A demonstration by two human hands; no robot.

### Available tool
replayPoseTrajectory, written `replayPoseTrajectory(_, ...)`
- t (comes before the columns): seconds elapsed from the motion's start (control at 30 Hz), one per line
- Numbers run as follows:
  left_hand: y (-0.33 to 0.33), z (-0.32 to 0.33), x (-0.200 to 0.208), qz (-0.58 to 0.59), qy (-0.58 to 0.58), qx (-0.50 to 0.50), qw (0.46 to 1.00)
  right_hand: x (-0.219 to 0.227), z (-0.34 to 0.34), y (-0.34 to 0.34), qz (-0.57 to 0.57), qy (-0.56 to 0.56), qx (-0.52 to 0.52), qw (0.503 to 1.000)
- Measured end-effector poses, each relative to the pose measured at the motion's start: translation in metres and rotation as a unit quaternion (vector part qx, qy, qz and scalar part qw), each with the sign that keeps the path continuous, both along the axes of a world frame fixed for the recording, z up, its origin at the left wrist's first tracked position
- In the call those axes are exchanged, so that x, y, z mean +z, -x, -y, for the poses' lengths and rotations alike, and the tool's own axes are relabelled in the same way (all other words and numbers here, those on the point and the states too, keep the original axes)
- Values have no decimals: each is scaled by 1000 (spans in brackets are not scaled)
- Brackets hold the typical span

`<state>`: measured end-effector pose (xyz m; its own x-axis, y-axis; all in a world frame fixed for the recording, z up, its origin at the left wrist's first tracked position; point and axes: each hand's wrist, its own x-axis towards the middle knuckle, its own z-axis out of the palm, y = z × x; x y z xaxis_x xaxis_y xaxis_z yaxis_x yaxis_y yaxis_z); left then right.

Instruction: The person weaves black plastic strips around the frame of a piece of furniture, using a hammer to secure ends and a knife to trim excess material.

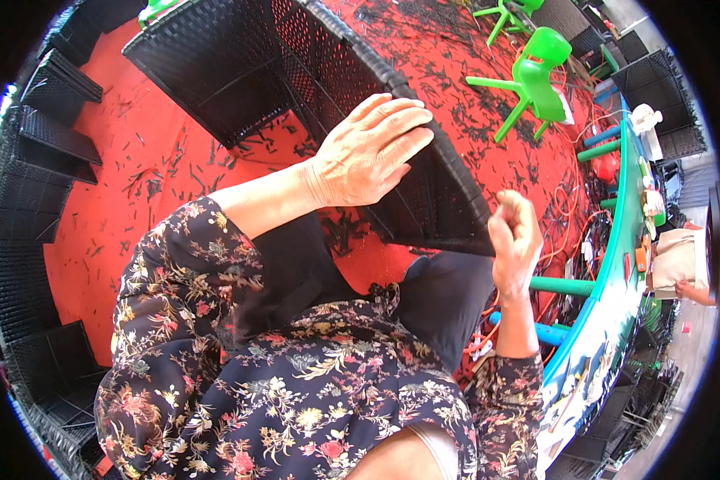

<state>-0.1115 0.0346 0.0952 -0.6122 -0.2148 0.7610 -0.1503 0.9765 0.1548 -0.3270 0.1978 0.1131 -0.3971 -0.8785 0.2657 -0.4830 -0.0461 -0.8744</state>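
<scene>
A black woven wicker frame (216,72) stands tilted in front of me, its panels meeting at angles and its top rim running from the far middle down to the right. My left hand (368,152) lies over that rim, fingers together and curled across the edge, gripping it. At the frame's near right corner, my right hand (516,240) is raised with its fingers bent in and the thumb pressed against them. Whatever that pinch holds, if anything, is too small or hidden to make out. The frame's lower part is close to my dark-trousered knees.
Black strip scraps litter the red floor covering (136,200). More black woven pieces (56,144) line the left side. A green child's chair (536,80) stands far right. Along the right runs a table (616,296) with a green edge, and a person's hand (692,292) shows beyond it.
</scene>
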Motion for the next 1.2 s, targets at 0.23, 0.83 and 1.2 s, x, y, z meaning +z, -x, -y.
replayPoseTrajectory(0.23, 6, 18, 10, 16, 45, 28, 998, -48, -27, 1, 63, -12, 1, 998)
replayPoseTrajectory(0.83, 16, 21, 29, 39, 68, 37, 996, -133, -18, 4, 50, -92, 26, 994)
replayPoseTrajectory(1.2, 3, 16, 51, 195, 87, -44, 976, -164, -45, -5, -86, -80, 101, 988)
